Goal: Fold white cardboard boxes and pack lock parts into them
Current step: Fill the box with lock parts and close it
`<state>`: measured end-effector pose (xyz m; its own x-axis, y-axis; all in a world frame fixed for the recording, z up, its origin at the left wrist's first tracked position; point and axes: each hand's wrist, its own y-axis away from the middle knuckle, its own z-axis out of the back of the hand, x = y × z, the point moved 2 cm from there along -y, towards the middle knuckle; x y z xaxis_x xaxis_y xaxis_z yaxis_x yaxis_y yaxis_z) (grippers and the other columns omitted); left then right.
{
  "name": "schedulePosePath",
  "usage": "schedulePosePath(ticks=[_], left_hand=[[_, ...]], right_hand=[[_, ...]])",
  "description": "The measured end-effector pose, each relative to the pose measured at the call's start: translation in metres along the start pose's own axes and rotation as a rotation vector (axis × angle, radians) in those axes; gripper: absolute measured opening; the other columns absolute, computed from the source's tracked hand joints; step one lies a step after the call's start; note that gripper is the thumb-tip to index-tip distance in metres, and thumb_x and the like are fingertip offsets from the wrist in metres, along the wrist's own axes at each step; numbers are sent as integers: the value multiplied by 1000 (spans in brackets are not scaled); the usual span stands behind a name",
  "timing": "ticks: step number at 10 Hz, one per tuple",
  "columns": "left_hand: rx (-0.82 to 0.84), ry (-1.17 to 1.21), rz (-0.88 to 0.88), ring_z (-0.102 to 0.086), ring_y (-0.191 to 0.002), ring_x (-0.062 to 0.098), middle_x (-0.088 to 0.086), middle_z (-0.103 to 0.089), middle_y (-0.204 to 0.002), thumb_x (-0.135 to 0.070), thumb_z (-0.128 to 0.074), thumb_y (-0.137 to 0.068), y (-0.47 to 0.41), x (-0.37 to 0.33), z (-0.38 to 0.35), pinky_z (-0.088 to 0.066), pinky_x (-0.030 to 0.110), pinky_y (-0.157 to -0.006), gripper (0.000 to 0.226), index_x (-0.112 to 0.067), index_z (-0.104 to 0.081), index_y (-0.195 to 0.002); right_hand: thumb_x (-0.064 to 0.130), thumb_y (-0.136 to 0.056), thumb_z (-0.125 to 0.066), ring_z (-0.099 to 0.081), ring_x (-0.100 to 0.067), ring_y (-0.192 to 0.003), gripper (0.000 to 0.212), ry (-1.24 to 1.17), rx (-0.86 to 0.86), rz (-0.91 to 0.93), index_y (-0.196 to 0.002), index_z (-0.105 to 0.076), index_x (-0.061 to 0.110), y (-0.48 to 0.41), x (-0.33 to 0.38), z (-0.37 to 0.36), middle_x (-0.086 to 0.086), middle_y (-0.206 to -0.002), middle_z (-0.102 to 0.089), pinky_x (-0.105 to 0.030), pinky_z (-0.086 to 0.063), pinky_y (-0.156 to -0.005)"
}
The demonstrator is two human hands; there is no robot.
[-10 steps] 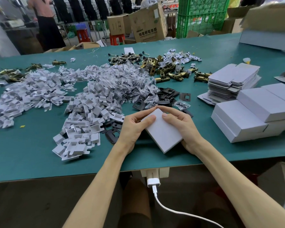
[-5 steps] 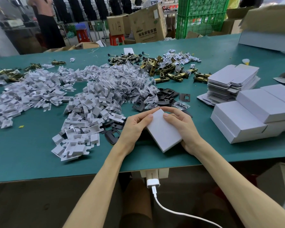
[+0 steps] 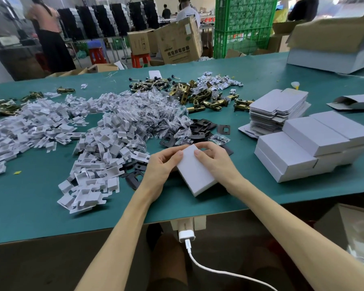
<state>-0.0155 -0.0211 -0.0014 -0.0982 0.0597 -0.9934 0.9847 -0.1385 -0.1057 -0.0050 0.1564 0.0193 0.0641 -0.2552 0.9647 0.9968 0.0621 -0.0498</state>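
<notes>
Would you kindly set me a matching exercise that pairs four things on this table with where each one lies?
Things:
1. folded white box
2. flat box blanks
3. brass latches
4. black plates

Places:
A. far centre, past the clear bags
B. stacked behind the closed boxes, right side
C. gripped by left hand and right hand
D. just beyond the hands

Pairs: 1-C, 2-B, 3-A, 4-D
</notes>
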Motion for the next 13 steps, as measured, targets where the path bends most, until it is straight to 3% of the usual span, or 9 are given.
schedulePosePath(ticks=[2,3,4,6,8,9,10,11,13], left_hand=[[25,2,1,-67,-100,26,21,-75,-117,-24,-70,-96,1,-1,-3,-53,47,-94,31,-11,-75,-124],[53,-6,-8,-69,-102,29,21,-75,-115,-34,-66,-98,2,-2,-2,-56,47,-95,34,-15,-77,-123],[13,39,10,-72,-111,29,16,-77,-116,-34,-54,-106,0,1,-2,-60,42,-95,38,-8,-76,-121],[46,7,-39,-73,-113,28,13,-78,-115,-14,-49,-109,-3,5,-2,-62,32,-86,29,-1,-73,-118],[31,-27,-41,-75,-110,29,13,-78,-114,-13,-48,-110,-4,5,-3,-62,31,-85,30,0,-74,-116],[27,-44,-37,-75,-108,29,12,-78,-113,-14,-49,-110,-4,6,-3,-62,31,-86,29,-2,-75,-115],[30,-54,-32,-75,-108,29,12,-78,-113,-14,-49,-110,-4,6,-3,-63,33,-87,29,-3,-76,-115],[29,-54,-28,-75,-108,29,12,-78,-113,-14,-49,-110,-4,5,-3,-63,33,-88,29,-3,-75,-115],[30,-51,-22,-75,-107,29,12,-78,-113,-14,-49,-110,-4,6,-2,-63,33,-88,29,-4,-75,-115]], right_hand=[[62,-85,-68,-35,-29,-131,109,783,129,138,-161,-10,9,26,22,-14,-12,-143,-34,-45,-38,-111],[45,-86,-69,-40,-34,-127,101,877,105,162,-160,-11,10,34,32,-14,-13,-138,-38,-46,-43,-104],[38,-86,-66,-46,-36,-118,57,917,72,149,-131,-46,10,37,44,2,-13,-127,-47,-46,-47,-93],[40,-90,-61,-53,-37,-106,40,1093,-208,107,-111,-54,7,23,71,80,-17,-115,-58,-42,-43,-79],[31,-91,-60,-53,-39,-108,24,1218,-225,-104,-95,-50,10,21,58,134,-19,-117,-60,-40,-38,-77],[27,-94,-52,-48,-40,-121,26,1238,-228,-155,-106,-53,4,22,42,135,-22,-129,-54,-41,-39,-87],[22,-96,-51,-18,-34,-152,55,1365,-219,-55,-143,-41,-4,17,34,128,-21,-162,-27,-44,-20,-122],[12,-97,-50,-19,-30,-152,67,1379,-164,60,-158,-22,9,10,31,122,-11,-163,-25,-43,-18,-124],[4,-97,-51,-23,-30,-149,63,1404,-184,30,-155,-26,8,8,21,128,-10,-157,-33,-41,-21,-123]])
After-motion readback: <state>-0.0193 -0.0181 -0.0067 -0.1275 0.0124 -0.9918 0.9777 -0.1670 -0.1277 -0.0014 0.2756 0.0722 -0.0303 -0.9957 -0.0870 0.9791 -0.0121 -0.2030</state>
